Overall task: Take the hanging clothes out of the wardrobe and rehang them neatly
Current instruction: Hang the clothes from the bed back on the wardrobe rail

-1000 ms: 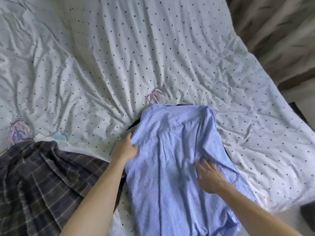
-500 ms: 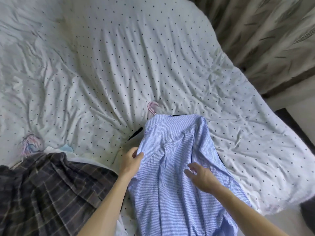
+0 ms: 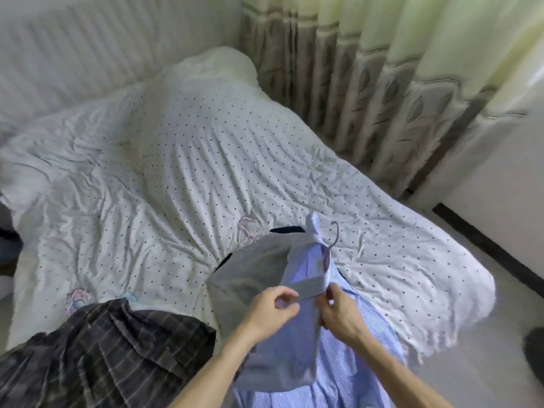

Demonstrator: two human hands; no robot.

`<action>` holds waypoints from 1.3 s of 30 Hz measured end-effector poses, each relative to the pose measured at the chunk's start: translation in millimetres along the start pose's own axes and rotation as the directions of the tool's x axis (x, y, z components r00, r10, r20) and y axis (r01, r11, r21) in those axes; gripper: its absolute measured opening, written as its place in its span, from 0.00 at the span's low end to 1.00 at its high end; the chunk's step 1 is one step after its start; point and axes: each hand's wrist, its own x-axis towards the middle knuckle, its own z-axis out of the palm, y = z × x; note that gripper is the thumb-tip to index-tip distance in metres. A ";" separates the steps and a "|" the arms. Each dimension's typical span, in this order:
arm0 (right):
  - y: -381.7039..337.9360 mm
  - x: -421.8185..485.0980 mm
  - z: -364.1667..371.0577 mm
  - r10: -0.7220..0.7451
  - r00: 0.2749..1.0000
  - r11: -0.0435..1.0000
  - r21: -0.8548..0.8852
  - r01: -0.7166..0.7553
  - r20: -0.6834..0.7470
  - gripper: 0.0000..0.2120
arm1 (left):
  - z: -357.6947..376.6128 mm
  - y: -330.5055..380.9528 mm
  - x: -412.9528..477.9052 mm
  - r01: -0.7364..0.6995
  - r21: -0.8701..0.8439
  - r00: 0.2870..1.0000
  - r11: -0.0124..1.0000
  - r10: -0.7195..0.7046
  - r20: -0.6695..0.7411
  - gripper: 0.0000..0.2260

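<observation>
Head view: the blue striped shirt (image 3: 294, 348) is held raised above the dotted bed cover (image 3: 191, 172), with the hook of its hanger (image 3: 336, 235) standing out at the top. A folded band of its cloth is pinched by the left hand (image 3: 272, 309) and the right hand (image 3: 338, 312), both with fingers curled. A grey garment (image 3: 250, 272) lies beneath. If the band is pulled unevenly, the shirt could be dragged off one hanger arm. The hook might also be snagged in the grey cloth.
</observation>
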 end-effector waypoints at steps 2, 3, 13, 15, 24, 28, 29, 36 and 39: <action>20.6 -36.3 -42.1 -0.031 0.998 0.999 0.006 0.032 -0.062 0.08 | -0.3 47.2 5.4 -0.159 0.149 0.983 0.976 0.170 -0.066 0.15; 29.5 -55.6 -64.0 -0.048 0.994 0.999 0.001 0.049 -0.100 0.08 | 2.6 76.6 7.5 -0.253 0.227 0.961 0.940 0.272 -0.057 0.19; 125.7 -306.3 -241.0 -0.008 0.790 0.992 -0.103 -0.070 -0.613 0.07 | 196.7 329.0 -83.1 -0.923 0.197 0.383 0.331 0.737 0.556 0.17; 144.3 -358.0 -259.8 0.023 0.705 0.995 -0.052 -0.086 -0.709 0.07 | 238.3 354.1 -114.1 -0.944 0.144 0.324 0.297 0.754 0.571 0.16; 202.3 -534.4 -298.5 0.248 0.417 0.964 0.180 -0.197 -0.874 0.14 | 381.8 428.1 -253.6 -0.938 -0.239 0.048 0.250 0.779 0.625 0.09; 223.8 -583.0 -294.9 0.345 0.376 0.934 0.275 -0.227 -0.860 0.11 | 428.1 445.9 -303.5 -0.906 -0.357 -0.068 0.227 0.753 0.654 0.09; 228.5 -592.4 -294.0 0.363 0.348 0.926 0.294 -0.235 -0.865 0.10 | 437.9 448.7 -313.1 -0.904 -0.378 -0.103 0.202 0.753 0.650 0.10; 236.0 -638.2 -303.7 0.398 0.173 0.900 0.347 -0.265 -0.901 0.07 | 491.8 467.0 -366.3 -0.854 -0.520 -0.379 0.018 0.663 0.645 0.12; 238.3 -649.2 -307.5 0.427 0.111 0.875 0.379 -0.302 -0.898 0.08 | 512.2 475.0 -384.0 -0.834 -0.551 -0.445 -0.017 0.611 0.655 0.09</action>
